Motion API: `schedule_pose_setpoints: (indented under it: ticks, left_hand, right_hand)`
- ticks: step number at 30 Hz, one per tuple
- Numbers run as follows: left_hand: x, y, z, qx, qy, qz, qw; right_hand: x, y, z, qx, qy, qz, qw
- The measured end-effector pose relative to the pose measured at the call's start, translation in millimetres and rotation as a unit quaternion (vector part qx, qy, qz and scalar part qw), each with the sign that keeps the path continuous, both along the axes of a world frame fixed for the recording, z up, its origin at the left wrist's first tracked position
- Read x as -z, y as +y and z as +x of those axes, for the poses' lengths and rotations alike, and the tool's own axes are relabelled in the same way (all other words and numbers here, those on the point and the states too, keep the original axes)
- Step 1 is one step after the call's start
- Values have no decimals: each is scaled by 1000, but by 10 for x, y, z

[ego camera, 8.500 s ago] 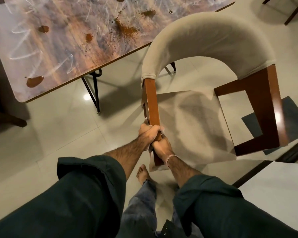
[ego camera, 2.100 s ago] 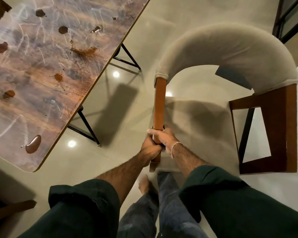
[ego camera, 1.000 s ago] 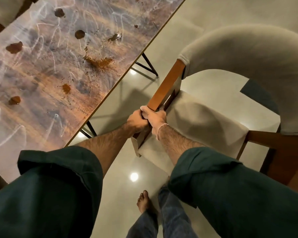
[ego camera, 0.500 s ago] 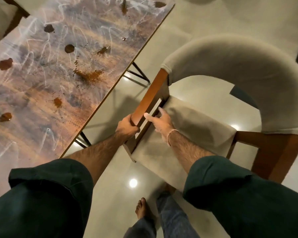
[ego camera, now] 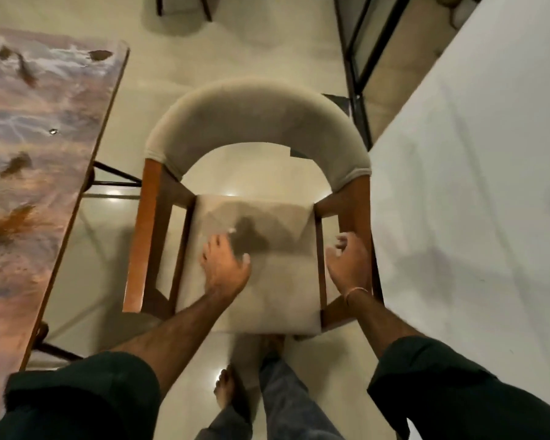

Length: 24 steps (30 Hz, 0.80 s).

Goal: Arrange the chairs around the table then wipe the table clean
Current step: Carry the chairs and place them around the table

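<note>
1. While you stand at the open front of the chair [ego camera: 267,211], it sits on the floor straight ahead of you, front edge nearest and backrest [ego camera: 258,122] farthest.
2. Left hand [ego camera: 226,268]: over the seat [ego camera: 283,296], left of centre. The fingers are spread and slack, gripping nothing. Contact with the cushion cannot be told, because of motion blur.
3. Right hand [ego camera: 346,265]: just inside the right rail [ego camera: 361,211]. The fingers are loosely curled and, as far as the blur allows, not closed round the wood.
4. Key relation: the chair's front-to-back axis runs parallel to the long edge of the table [ego camera: 54,115], which lies to your left.
   - The chair is therefore side-on to the table.
   - The left rail [ego camera: 140,236] is near the table edge but apart from it.
5. Reach:
   - Your right hand is just beside its rail.
   - Your left hand is well apart from the left rail, with most of the seat's left half between them.
   - Judgement: the right side is ready to grasp first, and the left must travel outward.
6. Judgement: to seat the chair properly, its front would need to turn left toward the table. Watch the left rail against the edge and the dark table legs below.
7. Farther left, brown stains [ego camera: 15,163] are scattered over the tabletop. Wiping looks not yet begun.
</note>
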<state>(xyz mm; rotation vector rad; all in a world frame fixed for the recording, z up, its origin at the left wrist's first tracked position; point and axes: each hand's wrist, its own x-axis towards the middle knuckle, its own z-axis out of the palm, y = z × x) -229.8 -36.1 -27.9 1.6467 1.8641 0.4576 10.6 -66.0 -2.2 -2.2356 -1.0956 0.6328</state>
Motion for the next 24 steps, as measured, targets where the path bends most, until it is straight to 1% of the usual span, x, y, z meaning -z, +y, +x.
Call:
schedule_pose_setpoints:
  ticks: [2,4,5,6,8,9,10,12,13,15,18,20,22,24]
  left_hand:
    - [-18,-99,416,45,-98,-62,992]
    - [-98,-14,794,62,-145,-92,983]
    - [-155,119,980,56,-167,-98,980]
    - [-216,315,1156,40,-192,-100,975]
    - [-355,837,1428,-16,-255,-112,960]
    - [-452,1110,1495,-51,-296,-123,946]
    - [-567,1372,1563,-80,-339,-138,927]
    - [-794,1800,1706,-100,-405,-161,895]
    - [-878,1963,1785,-97,-419,-171,887]
    - [-951,2175,1939,-83,-419,-193,884]
    - [-899,2217,2297,-50,-423,-230,875]
    - [-828,2191,2545,-64,-429,-243,868]
    - [-798,2245,2752,-90,-406,-240,877]
    - [-743,2337,2902,-111,-348,-236,900]
  right_hand:
    - [-51,-145,258,52,-38,-11,998]
    - [-32,-239,482,88,-57,-82,991]
    - [-7,-279,580,95,-43,-124,987]
    - [17,-311,656,93,-8,-150,984]
    - [71,-364,734,63,87,-171,979]
    - [86,-394,708,35,119,-180,976]
    - [111,-421,690,8,129,-187,974]
    - [170,-453,665,-17,109,-185,977]
    - [195,-441,666,-13,105,-179,978]
    - [236,-409,656,0,114,-174,978]
    - [278,-335,682,19,136,-163,977]
    - [283,-278,694,33,160,-160,973]
    - [298,-240,713,45,176,-166,969]
    - [292,-222,712,48,172,-166,970]
